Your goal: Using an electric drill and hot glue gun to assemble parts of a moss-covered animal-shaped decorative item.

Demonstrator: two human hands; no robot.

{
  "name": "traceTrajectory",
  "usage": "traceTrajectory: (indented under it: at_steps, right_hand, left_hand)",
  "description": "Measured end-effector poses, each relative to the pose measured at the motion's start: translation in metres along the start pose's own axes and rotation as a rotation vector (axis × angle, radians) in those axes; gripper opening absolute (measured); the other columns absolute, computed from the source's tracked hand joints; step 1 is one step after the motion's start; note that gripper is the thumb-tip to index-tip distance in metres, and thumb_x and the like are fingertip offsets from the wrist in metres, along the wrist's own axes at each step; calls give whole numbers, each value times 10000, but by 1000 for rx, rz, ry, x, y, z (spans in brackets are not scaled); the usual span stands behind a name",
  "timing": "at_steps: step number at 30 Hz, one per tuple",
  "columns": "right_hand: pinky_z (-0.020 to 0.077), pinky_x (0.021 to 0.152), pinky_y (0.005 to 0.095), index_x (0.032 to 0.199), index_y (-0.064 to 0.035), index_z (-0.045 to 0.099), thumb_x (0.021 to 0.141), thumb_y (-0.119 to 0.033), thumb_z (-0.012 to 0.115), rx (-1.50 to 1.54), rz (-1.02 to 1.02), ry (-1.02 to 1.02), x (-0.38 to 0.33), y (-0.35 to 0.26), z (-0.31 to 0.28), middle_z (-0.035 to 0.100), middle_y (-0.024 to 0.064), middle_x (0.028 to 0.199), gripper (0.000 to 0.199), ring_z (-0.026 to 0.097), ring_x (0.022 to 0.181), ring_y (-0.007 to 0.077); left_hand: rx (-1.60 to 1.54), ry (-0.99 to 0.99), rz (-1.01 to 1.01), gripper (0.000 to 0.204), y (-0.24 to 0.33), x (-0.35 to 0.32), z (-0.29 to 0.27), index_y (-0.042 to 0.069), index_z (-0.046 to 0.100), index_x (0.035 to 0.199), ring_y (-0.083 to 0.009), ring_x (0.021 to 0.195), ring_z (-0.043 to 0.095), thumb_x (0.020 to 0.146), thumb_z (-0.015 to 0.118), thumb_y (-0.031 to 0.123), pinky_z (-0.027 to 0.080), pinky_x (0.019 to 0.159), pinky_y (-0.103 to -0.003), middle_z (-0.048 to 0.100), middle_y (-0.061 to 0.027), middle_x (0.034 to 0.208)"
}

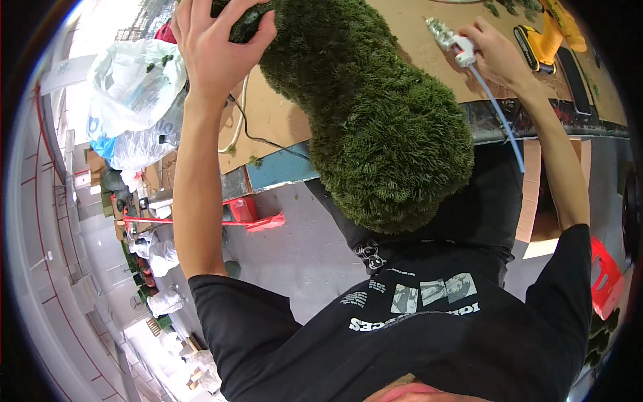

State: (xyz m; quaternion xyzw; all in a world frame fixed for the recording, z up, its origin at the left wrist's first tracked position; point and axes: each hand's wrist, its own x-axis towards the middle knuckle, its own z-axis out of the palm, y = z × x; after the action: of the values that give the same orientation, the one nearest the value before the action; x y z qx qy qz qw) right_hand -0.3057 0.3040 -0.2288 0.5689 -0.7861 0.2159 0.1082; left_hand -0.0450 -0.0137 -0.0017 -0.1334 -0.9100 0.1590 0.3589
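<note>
A long, thick form covered in dense artificial green foliage lies across the bench, its rounded near end jutting over the edge toward my lap. At its far left part, my left hand curls its fingers and thumb around a dark green portion. My right hand grips a small white glue gun to the right of the form, with the nozzle pointing up and left, away from the foliage. A long pale-blue glue stick trails from the back of the gun.
The brown-topped bench holds a yellow cordless tool at the far right. A black cord crosses the left part. Beyond my left arm hangs a clear plastic bag. A red dustpan and an open cardboard box stand below.
</note>
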Motion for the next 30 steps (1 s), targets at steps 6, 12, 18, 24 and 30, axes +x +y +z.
traceTrajectory:
  at_steps: [6,12,18,24,30]
  right_hand:
    - [477,811,286,1244,-15,621,996,-91,615,480,308,62,-9,-13,-35,612,67,1101,259,584,938,133]
    - [491,690,422,949,-41,637,848,-125,685,726,-138,249,63,-143,-84,588,144,852,140,597,801,344]
    - [485,687,421,880,-65,597,895,-209,636,594,-267,356,90,-164,-60,571,142,832,151,579,791,350]
    - [477,701,433,872,-61,585,909,-222,617,540,-268,411,100,-169,-52,562,137,824,169,570,815,363]
    - [472,716,448,879,-60,584,897,-213,619,505,-232,398,104,-174,-53,554,153,851,158,567,836,375]
  left_hand:
    - [-41,62,24,275,-4,2,11,96,731,984,-474,1348,484,714,772,60,375,1120,-572,566,-229,1432]
    - [-17,7,14,320,-7,-4,2,110,728,1007,-471,1368,466,697,797,67,370,1118,-579,558,-213,1449]
    - [-15,27,38,369,-8,-7,4,126,720,1032,-474,1382,450,679,804,58,360,1113,-586,545,-189,1468]
    - [31,-34,29,414,-5,-4,-1,136,714,1050,-476,1385,444,656,816,63,362,1101,-588,539,-187,1466]
    - [-45,69,53,428,-10,-7,6,140,715,1049,-473,1382,448,643,831,71,360,1104,-580,545,-179,1463]
